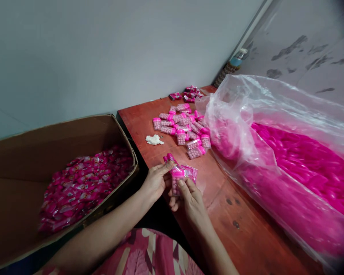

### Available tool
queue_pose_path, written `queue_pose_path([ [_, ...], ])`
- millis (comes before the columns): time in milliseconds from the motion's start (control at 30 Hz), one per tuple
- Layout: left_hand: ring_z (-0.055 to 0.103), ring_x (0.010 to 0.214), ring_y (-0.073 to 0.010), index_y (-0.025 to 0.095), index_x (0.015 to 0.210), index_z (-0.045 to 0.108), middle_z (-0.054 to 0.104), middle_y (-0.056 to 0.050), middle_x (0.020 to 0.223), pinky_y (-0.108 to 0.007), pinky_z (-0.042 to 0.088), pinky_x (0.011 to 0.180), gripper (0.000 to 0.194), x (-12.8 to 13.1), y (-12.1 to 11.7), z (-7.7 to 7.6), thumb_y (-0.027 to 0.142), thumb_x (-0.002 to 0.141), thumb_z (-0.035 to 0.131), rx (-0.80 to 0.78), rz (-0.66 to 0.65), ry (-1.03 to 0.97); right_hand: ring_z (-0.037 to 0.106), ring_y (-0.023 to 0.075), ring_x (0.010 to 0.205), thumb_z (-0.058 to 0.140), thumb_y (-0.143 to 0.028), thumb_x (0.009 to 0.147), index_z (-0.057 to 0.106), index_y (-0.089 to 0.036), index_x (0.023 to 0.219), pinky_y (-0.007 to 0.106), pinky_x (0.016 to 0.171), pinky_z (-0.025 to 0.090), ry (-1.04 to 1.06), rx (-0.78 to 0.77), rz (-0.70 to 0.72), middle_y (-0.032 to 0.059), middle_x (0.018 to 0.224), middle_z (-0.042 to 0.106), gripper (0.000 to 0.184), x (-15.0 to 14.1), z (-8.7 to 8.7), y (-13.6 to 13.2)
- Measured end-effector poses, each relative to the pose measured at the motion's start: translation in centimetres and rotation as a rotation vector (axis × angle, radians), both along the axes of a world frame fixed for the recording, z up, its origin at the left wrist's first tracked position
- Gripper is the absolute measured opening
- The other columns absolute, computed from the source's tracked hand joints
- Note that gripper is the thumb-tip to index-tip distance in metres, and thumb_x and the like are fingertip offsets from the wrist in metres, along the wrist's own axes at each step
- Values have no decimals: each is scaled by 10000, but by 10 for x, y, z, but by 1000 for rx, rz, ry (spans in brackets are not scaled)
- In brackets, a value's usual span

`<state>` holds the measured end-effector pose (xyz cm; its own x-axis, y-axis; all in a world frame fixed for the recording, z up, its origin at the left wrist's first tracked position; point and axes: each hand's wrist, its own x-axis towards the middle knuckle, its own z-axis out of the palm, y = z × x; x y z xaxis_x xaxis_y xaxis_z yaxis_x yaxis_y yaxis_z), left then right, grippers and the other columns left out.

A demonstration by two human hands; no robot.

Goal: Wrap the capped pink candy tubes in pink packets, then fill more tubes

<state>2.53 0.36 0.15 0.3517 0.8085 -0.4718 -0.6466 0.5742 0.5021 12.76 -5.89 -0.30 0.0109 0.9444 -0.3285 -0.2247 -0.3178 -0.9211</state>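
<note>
My left hand (156, 179) and my right hand (189, 198) meet over the near edge of a red-brown table (235, 214). Together they pinch a small pink candy bottle in a clear wrapper (178, 175). The left fingers also grip a pink packet end (169, 157) at the top. A pile of several small pink-capped bottles (186, 130) lies on the table just beyond the hands.
An open cardboard box (23, 160) on the left holds many wrapped pink packets (83, 183). A big clear plastic bag (289, 160) full of pink items fills the right. A white crumpled scrap (154, 140) and a few pink packets (189, 93) lie farther back by the wall.
</note>
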Motion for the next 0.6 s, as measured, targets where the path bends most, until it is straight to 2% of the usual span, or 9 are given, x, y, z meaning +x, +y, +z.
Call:
queue_pose_path([
  [100,542,475,-114,96,692,561,588,-32,581,-222,437,433,290,-2,0,0,343,646,706,72,-75,32,560,96,416,487,-440,824,477,-199,902,198,360,463,-20,25,-20,-14,679,599,254,0,-2,1],
  [200,513,428,-100,84,683,574,566,-23,543,-208,391,394,282,-2,-1,-2,336,655,698,137,-151,71,560,95,436,471,-427,838,477,-211,922,206,387,481,-162,66,-50,-24,680,585,232,1,-5,2],
  [333,528,438,-103,79,621,582,567,-26,525,-222,422,445,262,-2,0,-3,308,639,709,189,-163,140,555,95,446,504,-416,823,491,-215,895,198,394,482,-318,122,-69,-37,641,574,214,3,-5,2],
  [400,526,423,-110,82,604,585,566,-25,508,-227,416,429,269,-3,1,-1,320,630,710,209,-201,160,549,91,432,507,-422,819,497,-213,874,195,385,473,-248,105,-54,-36,644,585,217,4,-4,2],
  [533,507,376,-112,82,589,603,575,-39,478,-227,381,387,273,-5,1,3,335,658,679,269,-313,175,532,79,395,483,-439,830,508,-189,850,176,345,427,18,47,29,-10,664,612,252,9,-2,4],
  [600,512,377,-116,79,580,611,579,-44,479,-235,389,393,273,-3,-1,3,332,656,679,291,-333,185,534,81,397,500,-434,823,519,-179,846,175,353,426,50,47,23,-5,648,613,257,11,-3,5],
])
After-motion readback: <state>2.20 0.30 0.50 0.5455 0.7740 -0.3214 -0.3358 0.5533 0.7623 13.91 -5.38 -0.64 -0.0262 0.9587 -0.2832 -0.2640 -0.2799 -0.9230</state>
